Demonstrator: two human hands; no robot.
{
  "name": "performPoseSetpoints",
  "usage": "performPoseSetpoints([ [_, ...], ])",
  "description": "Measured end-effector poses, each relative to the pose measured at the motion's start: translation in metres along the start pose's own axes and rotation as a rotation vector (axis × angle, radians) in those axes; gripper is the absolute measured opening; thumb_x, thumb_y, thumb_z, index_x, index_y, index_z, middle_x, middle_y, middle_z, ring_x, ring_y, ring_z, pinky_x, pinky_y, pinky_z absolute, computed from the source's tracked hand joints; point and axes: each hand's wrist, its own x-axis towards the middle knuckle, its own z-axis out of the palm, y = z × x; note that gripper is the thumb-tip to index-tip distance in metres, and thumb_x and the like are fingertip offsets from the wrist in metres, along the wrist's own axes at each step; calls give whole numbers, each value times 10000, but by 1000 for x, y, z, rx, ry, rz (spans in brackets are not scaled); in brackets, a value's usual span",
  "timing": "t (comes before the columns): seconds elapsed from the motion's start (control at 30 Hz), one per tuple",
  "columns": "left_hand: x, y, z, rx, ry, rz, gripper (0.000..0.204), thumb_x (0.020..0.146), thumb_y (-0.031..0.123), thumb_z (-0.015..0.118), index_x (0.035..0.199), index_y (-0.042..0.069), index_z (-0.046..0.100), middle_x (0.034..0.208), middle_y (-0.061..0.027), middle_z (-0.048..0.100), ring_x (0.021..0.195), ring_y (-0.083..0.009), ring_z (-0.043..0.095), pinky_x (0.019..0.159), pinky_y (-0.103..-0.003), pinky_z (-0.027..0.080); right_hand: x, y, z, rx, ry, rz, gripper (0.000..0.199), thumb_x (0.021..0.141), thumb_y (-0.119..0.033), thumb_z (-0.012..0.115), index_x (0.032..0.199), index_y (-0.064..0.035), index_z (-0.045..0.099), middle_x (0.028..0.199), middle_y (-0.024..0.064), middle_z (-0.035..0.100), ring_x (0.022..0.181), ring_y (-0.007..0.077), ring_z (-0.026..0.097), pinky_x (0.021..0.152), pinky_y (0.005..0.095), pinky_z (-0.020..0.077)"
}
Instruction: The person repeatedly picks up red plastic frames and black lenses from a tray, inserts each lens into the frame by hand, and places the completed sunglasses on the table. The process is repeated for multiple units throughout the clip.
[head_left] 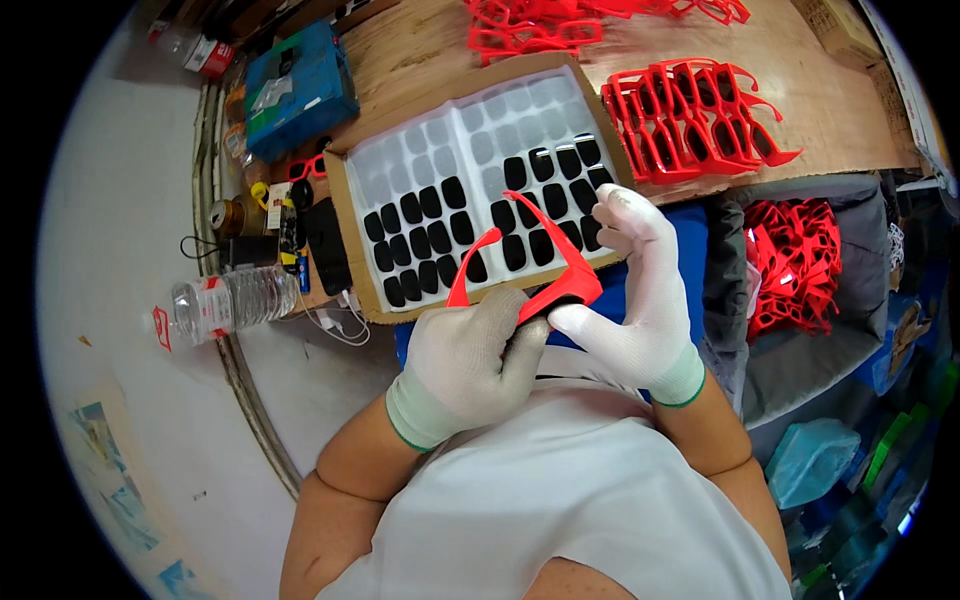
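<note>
wooden worktable (800,110), pale grey floor (110,200)

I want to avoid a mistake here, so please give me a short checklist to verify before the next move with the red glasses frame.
1. Left hand grips the red glasses frame: ok.
2. Right hand supports the frame with its fingertips: ok.
3. Both gloves on: ok.
4. Dark lenses left in the lens tray: ok, many pockets filled.
5. Lenses already fitted in the held frame: cannot tell.
6. More frames at hand: ok, a stack of red frames lies on the wooden table.
</note>
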Motion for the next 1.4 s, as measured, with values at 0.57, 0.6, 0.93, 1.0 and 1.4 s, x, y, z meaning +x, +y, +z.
performPoseSetpoints([
  [0.57, 47, 12, 38, 4, 41, -37, 169, 913, 21, 576, 1061, -57, 548, 626, -151, 580, 495, -296, 618, 469, -351, 469, 28, 11, -31, 138, -174, 165, 131, 895, -95, 638, 986, -11, 683, 781, 126, 668, 653, 220, 652, 640, 325, 524],
  [0.6, 48, 13, 37, -4, 25, -53, 173, 915, 32, 577, 1063, -53, 550, 628, -159, 580, 498, -303, 618, 468, -360, 470, 28, 13, -30, 150, -161, 150, 130, 893, -98, 644, 979, -11, 686, 765, 123, 665, 635, 219, 646, 632, 321, 524],
  [0.93, 79, 0, -23, -32, -653, -148, 340, 880, 253, 640, 1120, 12, 647, 750, -189, 670, 722, -333, 698, 696, -424, 552, 29, 20, -47, -100, -274, -47, 286, 737, -144, 761, 962, -19, 637, 961, 155, 594, 987, 361, 576, 899, 460, 443],
  [1.0, 95, -53, -14, -211, -249, -675, 397, 899, 305, 640, 1149, -3, 657, 867, -145, 708, 830, -199, 703, 778, -331, 541, 23, 18, -46, -104, -335, 52, 201, 785, -153, 713, 902, 1, 658, 818, 137, 593, 885, 327, 602, 806, 433, 466],
  [1.4, 87, -190, 32, 447, -5, -617, 370, 837, 293, 708, 1080, 21, 647, 1109, -213, 659, 1055, -387, 645, 937, -453, 513, 13, -23, -23, 765, -221, 615, 479, 945, -156, 531, 1366, 65, 473, 1133, 146, 661, 1005, 198, 676, 944, 333, 511],
])
